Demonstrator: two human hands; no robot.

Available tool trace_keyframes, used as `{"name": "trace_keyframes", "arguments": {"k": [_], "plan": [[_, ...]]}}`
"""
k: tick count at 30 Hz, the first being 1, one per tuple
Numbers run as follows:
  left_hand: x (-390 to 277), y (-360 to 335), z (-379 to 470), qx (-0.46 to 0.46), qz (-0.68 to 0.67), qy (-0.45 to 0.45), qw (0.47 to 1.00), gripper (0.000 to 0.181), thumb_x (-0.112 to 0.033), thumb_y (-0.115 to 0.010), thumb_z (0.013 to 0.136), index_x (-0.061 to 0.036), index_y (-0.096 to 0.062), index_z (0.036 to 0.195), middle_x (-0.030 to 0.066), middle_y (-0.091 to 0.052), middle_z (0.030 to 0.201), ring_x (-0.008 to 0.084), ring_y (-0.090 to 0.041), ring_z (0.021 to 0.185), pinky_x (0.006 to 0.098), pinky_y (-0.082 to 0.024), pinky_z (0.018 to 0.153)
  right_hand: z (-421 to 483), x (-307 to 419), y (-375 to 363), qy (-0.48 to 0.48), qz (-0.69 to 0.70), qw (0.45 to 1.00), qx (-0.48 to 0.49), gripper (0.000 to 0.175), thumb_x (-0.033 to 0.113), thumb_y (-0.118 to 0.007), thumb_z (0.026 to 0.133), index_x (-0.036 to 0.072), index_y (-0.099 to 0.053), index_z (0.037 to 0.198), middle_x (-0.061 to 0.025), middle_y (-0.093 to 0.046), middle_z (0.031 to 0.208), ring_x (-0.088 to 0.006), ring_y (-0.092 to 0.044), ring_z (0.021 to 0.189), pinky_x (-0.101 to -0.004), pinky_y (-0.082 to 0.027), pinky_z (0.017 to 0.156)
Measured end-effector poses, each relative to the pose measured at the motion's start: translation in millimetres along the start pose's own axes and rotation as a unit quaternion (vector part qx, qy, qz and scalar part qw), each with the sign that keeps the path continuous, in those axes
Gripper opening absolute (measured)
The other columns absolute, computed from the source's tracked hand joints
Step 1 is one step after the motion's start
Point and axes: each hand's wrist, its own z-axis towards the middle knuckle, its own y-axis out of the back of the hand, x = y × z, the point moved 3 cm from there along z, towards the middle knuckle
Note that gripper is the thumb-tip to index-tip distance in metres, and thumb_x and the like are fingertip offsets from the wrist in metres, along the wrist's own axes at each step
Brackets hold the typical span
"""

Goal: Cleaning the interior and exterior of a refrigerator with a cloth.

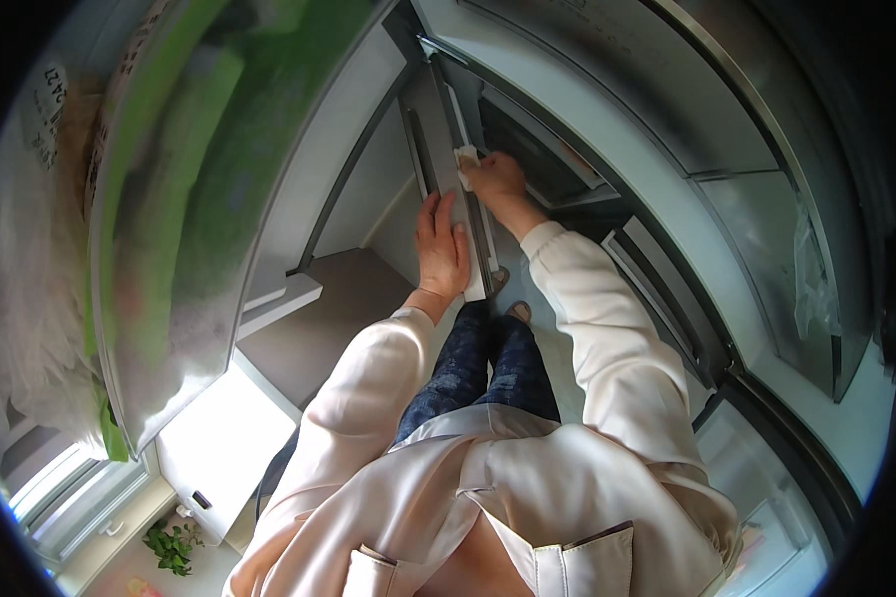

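Before me stands an open refrigerator. My right hand (pixel 496 183) pinches a folded white cloth or tissue (pixel 466 166) against the edge of a narrow door or drawer front (pixel 448 142), near its inner seam. Lower and to the left, my left hand (pixel 442 250) rests on the flat face of the same front, its fingers extended. Behind my right hand lies a dark compartment holding a drawer (pixel 545 149). Whether the cloth is paper or fabric cannot be told.
A refrigerator door (pixel 194 224) with green bags behind its clear panel fills the upper left. Clear bins (pixel 761 246) line the right. A grey-brown cabinet (pixel 328 306) stands left of my legs. A green plant (pixel 173 548) is at the lower left.
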Motion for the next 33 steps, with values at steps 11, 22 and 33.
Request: {"name": "trace_keyframes", "arguments": {"k": [11, 22, 33], "plan": [[14, 12, -5, 0.004, -0.005, -0.008, 1.000, 0.046, -0.009, -0.041, 0.082, -0.0087, -0.034, 0.128, 0.0210, -0.034, 0.125, 0.0390, -0.039, 0.111, 0.0448, -0.033, 0.092, -135, -72, 5, -0.092, 0.025, 0.992, 0.088, 0.035, 0.031, -0.069, 0.071, 0.004, -0.048, 0.062, -0.0032, -0.052, 0.057, -0.0115, -0.047, 0.053, -0.0279, -0.040, 0.050], [-64, 33, -72, 0.260, -0.228, -0.049, 0.937, 0.048, -0.025, -0.064, 0.079, -0.0048, -0.046, 0.119, 0.0161, -0.051, 0.106, 0.0273, -0.054, 0.095, 0.0327, -0.046, 0.074, -199, -61, 39, -0.218, 0.507, 0.834, -0.022, 0.025, 0.030, -0.058, 0.084, 0.005, -0.058, 0.081, -0.0029, -0.057, 0.077, -0.0114, -0.054, 0.070, -0.0241, -0.043, 0.064], [46, 66, -43, -0.034, -0.139, 0.136, 0.980, 0.024, -0.016, -0.047, 0.085, 0.0024, -0.056, 0.098, 0.0142, -0.059, 0.096, 0.0195, -0.056, 0.085, 0.0282, -0.043, 0.077, -136, -143, 113, -0.295, 0.391, 0.850, -0.195, 0.067, 0.055, -0.052, 0.078, 0.005, -0.045, 0.121, -0.0111, -0.043, 0.121, -0.0191, -0.051, 0.092, -0.0326, -0.043, 0.073]]}}
